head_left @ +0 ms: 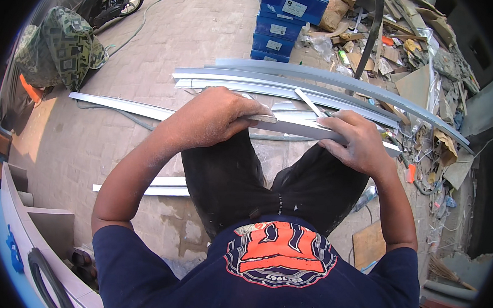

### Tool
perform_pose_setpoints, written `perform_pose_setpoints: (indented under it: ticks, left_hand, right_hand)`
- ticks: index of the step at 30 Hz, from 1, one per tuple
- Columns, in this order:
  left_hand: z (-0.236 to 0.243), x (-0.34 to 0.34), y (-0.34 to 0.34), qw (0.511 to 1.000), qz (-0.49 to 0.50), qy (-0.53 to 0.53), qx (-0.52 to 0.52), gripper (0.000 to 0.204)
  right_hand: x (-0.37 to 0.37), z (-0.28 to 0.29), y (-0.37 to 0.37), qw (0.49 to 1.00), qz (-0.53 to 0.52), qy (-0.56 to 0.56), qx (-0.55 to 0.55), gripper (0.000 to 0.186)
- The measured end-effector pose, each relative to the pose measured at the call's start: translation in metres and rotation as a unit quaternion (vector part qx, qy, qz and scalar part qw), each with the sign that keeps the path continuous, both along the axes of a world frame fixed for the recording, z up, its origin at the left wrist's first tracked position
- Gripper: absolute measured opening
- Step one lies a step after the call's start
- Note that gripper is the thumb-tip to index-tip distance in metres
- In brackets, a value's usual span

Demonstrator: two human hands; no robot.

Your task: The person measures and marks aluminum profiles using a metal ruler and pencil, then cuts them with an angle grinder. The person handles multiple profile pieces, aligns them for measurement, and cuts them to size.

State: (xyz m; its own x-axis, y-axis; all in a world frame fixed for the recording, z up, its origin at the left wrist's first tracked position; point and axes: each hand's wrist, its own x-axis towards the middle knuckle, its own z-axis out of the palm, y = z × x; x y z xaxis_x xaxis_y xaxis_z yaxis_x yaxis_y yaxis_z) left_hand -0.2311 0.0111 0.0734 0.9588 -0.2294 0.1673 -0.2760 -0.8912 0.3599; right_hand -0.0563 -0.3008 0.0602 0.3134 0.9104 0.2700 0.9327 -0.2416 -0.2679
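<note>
A long silver-grey metal profile lies across my knees, at the front of my dark trousers. My right hand is closed around it near its right end, thumb below and fingers on top. My left hand, dusty with white powder, is closed on a thin flat pale strip whose tip sticks out just over the profile. A narrow white stick slants up beside my right fingers; whether they touch it I cannot tell. The underside of my left grip is hidden.
More long metal profiles lie on the paving ahead, with another pair at my left. Stacked blue boxes stand beyond. Rubble and scrap heap up at right. A patterned cover and a motorbike wheel are far left.
</note>
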Motion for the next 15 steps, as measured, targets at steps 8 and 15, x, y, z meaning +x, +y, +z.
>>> perform_pose_setpoints:
  ticks: [8,15]
  left_hand:
    - [-0.016,-0.017,-0.019,0.992,-0.016,-0.118,0.041,0.038]
    - [-0.014,-0.014,-0.015,0.992,-0.017,-0.108,0.056,0.041]
  right_hand:
    - [-0.012,0.000,0.029,0.921,0.008,0.349,0.171,0.037]
    - [-0.003,-0.008,0.075,0.948,0.027,0.293,0.125,0.026]
